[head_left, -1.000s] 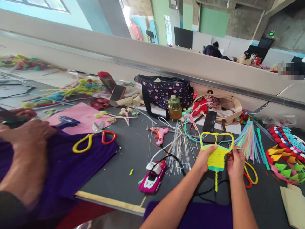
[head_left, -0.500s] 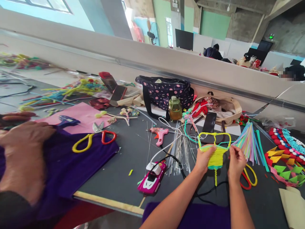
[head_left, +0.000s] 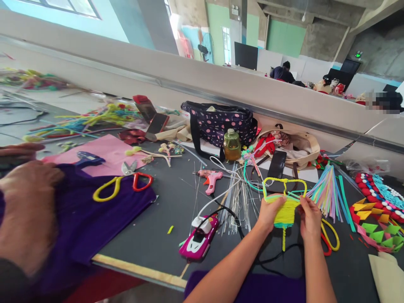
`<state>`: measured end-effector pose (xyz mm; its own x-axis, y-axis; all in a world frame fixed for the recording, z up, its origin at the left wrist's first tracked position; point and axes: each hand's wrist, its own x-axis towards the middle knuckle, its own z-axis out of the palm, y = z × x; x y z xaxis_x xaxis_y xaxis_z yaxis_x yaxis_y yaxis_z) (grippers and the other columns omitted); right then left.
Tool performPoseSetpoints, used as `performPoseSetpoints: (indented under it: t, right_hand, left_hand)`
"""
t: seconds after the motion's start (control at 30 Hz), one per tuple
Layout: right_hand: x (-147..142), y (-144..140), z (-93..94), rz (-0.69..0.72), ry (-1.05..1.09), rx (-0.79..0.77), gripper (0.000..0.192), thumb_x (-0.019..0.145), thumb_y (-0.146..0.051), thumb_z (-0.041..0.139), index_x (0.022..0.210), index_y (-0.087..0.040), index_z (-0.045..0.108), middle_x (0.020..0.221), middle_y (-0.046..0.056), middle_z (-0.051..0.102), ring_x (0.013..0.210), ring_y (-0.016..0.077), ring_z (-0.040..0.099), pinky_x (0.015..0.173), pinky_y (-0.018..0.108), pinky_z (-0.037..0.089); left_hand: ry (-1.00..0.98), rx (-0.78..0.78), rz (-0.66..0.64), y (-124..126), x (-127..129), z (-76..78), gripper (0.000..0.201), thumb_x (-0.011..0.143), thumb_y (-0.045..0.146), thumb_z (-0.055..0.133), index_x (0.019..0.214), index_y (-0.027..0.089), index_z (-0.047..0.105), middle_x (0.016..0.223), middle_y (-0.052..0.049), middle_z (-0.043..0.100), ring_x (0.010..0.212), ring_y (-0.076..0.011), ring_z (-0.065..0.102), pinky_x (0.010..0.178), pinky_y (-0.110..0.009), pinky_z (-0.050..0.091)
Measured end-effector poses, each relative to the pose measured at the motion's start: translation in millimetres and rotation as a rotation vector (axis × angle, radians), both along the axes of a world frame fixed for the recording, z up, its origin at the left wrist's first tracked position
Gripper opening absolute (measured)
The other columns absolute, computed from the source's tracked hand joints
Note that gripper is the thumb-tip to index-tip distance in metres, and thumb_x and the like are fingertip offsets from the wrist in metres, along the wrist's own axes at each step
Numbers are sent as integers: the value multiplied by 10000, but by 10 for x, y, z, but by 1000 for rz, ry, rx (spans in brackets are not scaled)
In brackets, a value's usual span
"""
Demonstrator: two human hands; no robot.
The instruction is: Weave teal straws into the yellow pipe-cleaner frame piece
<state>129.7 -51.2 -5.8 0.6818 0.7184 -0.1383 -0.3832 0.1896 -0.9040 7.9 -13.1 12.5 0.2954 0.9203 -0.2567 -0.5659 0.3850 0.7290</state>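
Note:
A yellow pipe-cleaner piece [head_left: 285, 213] is in front of me, with a wide open loop on top, a tightly wound middle with mint-green bands, and a twisted stem below. My left hand [head_left: 268, 213] grips its left side, thumb lying over the winding. At the upper right corner, the fingers of my right hand [head_left: 310, 215] are pinched on a mint-green pipe cleaner [head_left: 294, 195] that crosses the top of the winding. Part of the strand is hidden by those fingers. Red-and-yellow-handled scissors [head_left: 331, 235] lie just right of my right wrist.
A pink glue gun [head_left: 213, 179], bundled wires [head_left: 238, 206] and a magenta car-shaped power strip [head_left: 199, 240] lie to the left. Pastel pipe cleaners [head_left: 328, 191] fan out at right. Behind stand a bottle [head_left: 232, 145] and patterned bag [head_left: 217, 122]. Another person's hand [head_left: 31, 198] is at far left.
My right hand has moved slightly left and closer to the winding, and the mint-green strand now stretches across its top. My left hand keeps its grip. The view has shifted slightly.

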Motion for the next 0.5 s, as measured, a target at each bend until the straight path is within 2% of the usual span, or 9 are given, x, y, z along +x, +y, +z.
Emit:
performPoseSetpoints:
  t: [0.13, 0.3, 0.4, 0.5]
  right_hand:
    - [48, -27, -2, 156, 179, 55, 306, 557, -324, 856, 789, -215, 687, 679, -58, 640, 565, 67, 546, 551, 184, 449]
    - [37, -33, -20, 255, 229, 89, 280, 593, -348, 837, 775, -218, 670, 750, -27, 673, 663, 113, 602, 638, 238, 495]
    - [5, -1, -45, 251, 156, 94, 303, 613, -371, 815, 810, -211, 649, 750, -17, 659, 655, 126, 597, 629, 258, 492]
    - [-23, 41, -73, 118, -63, 82, 382, 625, -400, 791, 901, -207, 610, 784, -10, 641, 664, 132, 590, 631, 264, 481]
  left_hand:
    - [-34, -37, -27, 18, 8, -26, 321, 518, 281, 826, 749, 100, 697, 681, -86, 705, 615, -211, 651, 628, -321, 508]
    - [-40, -39, -49, 37, -2, -57, 323, 516, 281, 832, 744, 96, 695, 672, -84, 703, 598, -197, 648, 619, -305, 507]
    - [-45, -44, -54, 43, -18, -52, 334, 521, 294, 831, 754, 96, 696, 702, -96, 714, 622, -213, 664, 633, -318, 518]
    - [-52, -32, -18, 51, -25, -51, 341, 532, 301, 827, 770, 95, 696, 699, -99, 714, 617, -217, 666, 625, -323, 518]
